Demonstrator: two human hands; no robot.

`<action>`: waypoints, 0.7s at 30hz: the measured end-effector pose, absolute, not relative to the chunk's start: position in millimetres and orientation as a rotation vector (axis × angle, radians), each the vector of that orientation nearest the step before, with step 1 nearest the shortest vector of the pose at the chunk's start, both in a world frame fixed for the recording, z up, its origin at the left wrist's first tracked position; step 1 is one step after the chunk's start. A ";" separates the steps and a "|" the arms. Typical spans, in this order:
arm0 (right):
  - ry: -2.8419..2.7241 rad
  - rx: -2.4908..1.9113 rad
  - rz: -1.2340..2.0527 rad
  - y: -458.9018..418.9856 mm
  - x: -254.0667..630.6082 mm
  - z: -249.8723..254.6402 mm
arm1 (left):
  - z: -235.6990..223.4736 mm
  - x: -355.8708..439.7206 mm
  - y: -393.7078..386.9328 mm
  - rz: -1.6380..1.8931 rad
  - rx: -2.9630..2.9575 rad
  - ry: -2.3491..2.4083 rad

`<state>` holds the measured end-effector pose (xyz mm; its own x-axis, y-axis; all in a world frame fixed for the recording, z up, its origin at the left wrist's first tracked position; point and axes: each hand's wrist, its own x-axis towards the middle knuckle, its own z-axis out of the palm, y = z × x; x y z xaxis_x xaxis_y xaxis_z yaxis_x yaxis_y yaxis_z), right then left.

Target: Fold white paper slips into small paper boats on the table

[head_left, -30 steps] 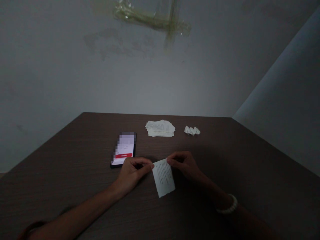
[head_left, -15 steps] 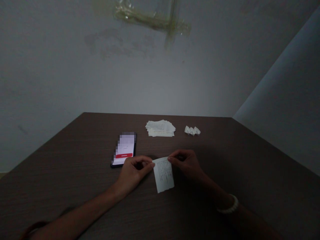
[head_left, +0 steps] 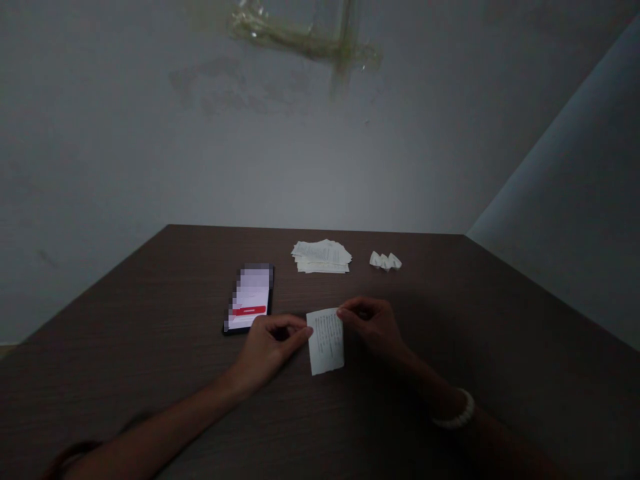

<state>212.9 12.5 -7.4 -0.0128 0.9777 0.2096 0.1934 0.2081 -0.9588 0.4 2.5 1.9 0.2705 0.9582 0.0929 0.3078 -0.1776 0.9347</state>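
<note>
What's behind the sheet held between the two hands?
Beyond the sheet that the left hand and right hand hold, brown tabletop shows, then a stack of papers. Whatever lies directly behind the sheet is covered and cannot be seen.

A phone (head_left: 254,293) lies face up on the dark brown worktop (head_left: 150,320), its screen lit, mostly pixelated, with a red bar (head_left: 250,311) low on it. Behind the worktop stands a grey wall (head_left: 320,160), marked with dull smudges (head_left: 215,83) below shiny yellowish tape (head_left: 300,43).
</note>
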 end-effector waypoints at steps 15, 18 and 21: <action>-1.485 -1.175 0.993 9.0 210.2 -4.6 | 8.2 1.6 1.3 0.985 1.589 1.203; -1.513 -1.165 0.990 8.8 210.6 -5.6 | 7.8 1.1 2.8 0.982 1.568 1.207; -1.548 -1.172 1.018 8.2 210.1 -5.9 | 6.5 0.8 3.9 1.001 1.535 1.201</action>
<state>210.1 8.2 -5.9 -0.1303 0.9747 0.1814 0.2201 0.2068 -0.9533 0.8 3.9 6.5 0.1949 0.9790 0.0601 0.2354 -0.1061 0.9661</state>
